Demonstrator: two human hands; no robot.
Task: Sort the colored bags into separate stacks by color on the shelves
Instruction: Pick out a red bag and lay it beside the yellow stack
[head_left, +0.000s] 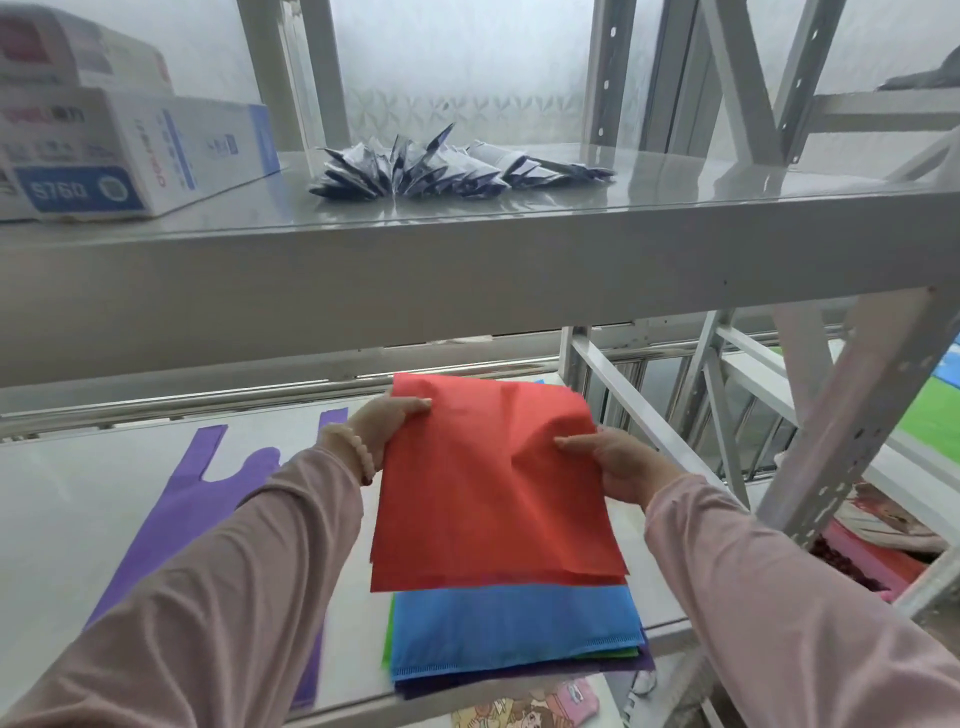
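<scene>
A red bag (488, 493) is held flat over a mixed pile on the lower shelf (78, 499). My left hand (384, 423) pinches its upper left edge, thumb on top. My right hand (618, 465) grips its right edge. Under it lies a blue bag (514, 629), with a green bag (388, 644) and a dark purple bag (519, 678) showing at the pile's edges. A purple bag (208, 499) with handles lies spread flat on the shelf to the left, partly hidden by my left sleeve.
The upper shelf (467, 260) runs just above my hands and carries white boxes (119, 150) at left and a fan of dark folded packets (441, 166) in the middle. Grey rack posts (852, 415) stand at right. Pink and printed items (872, 545) lie lower right.
</scene>
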